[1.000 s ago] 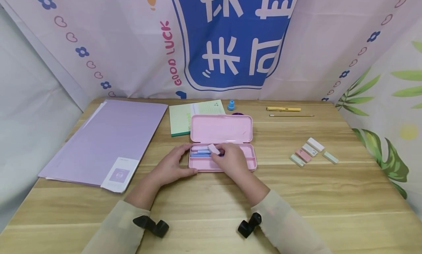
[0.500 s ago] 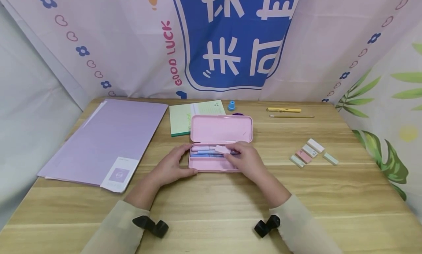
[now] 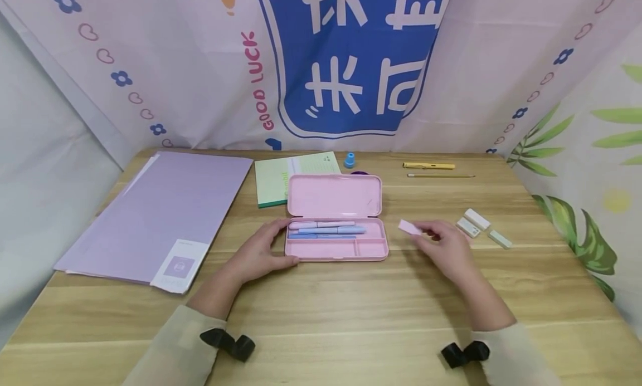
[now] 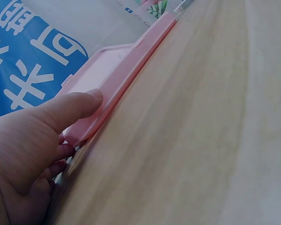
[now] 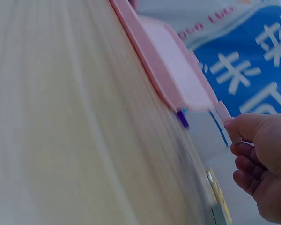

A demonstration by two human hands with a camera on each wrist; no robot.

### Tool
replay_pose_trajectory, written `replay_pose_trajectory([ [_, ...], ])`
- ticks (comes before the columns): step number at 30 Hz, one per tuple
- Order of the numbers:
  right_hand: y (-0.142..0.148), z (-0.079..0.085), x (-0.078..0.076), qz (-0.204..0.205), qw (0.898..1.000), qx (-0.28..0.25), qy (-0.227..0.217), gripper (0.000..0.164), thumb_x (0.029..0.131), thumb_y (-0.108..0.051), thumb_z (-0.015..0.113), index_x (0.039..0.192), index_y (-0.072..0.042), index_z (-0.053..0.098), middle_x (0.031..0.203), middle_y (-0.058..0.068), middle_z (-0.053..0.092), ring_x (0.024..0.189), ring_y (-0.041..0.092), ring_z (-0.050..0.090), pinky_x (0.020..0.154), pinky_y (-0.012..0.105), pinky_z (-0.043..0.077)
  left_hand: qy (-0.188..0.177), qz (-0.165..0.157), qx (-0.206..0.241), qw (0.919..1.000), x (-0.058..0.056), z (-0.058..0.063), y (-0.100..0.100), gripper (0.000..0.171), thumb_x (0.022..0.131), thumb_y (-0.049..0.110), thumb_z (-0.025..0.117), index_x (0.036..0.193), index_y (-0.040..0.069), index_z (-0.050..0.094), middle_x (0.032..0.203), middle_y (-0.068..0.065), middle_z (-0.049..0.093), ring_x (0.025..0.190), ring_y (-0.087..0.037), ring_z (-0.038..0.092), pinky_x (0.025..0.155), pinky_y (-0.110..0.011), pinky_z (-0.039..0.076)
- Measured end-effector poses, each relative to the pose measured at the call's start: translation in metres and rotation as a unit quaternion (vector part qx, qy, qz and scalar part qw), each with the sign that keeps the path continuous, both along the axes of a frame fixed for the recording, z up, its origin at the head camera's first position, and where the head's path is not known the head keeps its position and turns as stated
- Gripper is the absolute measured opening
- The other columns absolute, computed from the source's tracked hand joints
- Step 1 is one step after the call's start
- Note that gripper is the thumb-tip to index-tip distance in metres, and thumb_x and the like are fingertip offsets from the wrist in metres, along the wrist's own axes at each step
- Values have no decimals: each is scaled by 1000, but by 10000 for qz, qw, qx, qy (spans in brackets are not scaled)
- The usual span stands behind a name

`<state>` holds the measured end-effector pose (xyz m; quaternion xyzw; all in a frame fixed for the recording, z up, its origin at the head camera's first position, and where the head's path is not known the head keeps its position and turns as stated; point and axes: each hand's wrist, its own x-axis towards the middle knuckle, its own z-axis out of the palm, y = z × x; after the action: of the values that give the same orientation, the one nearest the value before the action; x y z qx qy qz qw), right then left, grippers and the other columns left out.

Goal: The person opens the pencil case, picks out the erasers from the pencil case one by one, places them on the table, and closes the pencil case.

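Observation:
An open pink pencil case (image 3: 334, 196) lies in the middle of the table, lid tipped back. Several pens (image 3: 331, 230) in pink and blue lie in its rear compartment; the front compartments show bare pink. My left hand (image 3: 259, 249) holds the case's left end, its thumb (image 4: 79, 108) on the front wall. To the right of the case, my right hand (image 3: 446, 251) pinches a pale pink eraser (image 3: 409, 227) between thumb and fingers, apart from the case. Beyond that hand lie a white eraser (image 3: 477, 219), a printed eraser (image 3: 468, 227) and a pale green one (image 3: 500, 239).
A large purple folder (image 3: 170, 208) lies on the left. Behind the case are a green notebook (image 3: 273, 180), a small blue cone-shaped thing (image 3: 349, 160) and a partly hidden purple object (image 3: 359, 173). A yellow pen (image 3: 428, 166) and a pencil (image 3: 441, 176) lie back right.
My right hand has lifted the pale pink eraser out of the case and carried it right. It now covers two erasers seen earlier. My left hand has stayed at the case.

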<state>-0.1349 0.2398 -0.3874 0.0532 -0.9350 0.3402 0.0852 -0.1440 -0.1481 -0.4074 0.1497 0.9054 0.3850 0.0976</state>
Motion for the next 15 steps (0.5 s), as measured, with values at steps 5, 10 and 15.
replay_pose_trajectory([
  [5, 48, -4, 7, -486, 9986, 95, -209, 34, 90, -21, 71, 118, -1, 68, 102, 16, 67, 81, -1, 52, 67, 12, 44, 55, -16, -20, 10000, 0, 0, -1, 89, 79, 40, 80, 151, 12, 36, 155, -16, 37, 144, -36, 33, 117, -55, 29],
  [10, 92, -7, 17, -976, 9940, 158, -459, 40, 93, -26, 66, 122, 2, 65, 103, 19, 66, 75, -12, 45, 61, 11, 43, 45, -50, -19, 10000, 0, 0, -1, 89, 79, 40, 80, 151, 12, 36, 155, -16, 36, 145, -37, 32, 118, -55, 29],
  [15, 124, -12, 24, -1266, 9885, 210, -805, 44, 95, -27, 63, 122, 7, 62, 99, 15, 66, 72, -14, 44, 58, 10, 43, 33, -28, 2, 10000, 0, 0, 0, 88, 79, 41, 80, 151, 14, 37, 156, -15, 36, 145, -36, 32, 118, -55, 29],
])
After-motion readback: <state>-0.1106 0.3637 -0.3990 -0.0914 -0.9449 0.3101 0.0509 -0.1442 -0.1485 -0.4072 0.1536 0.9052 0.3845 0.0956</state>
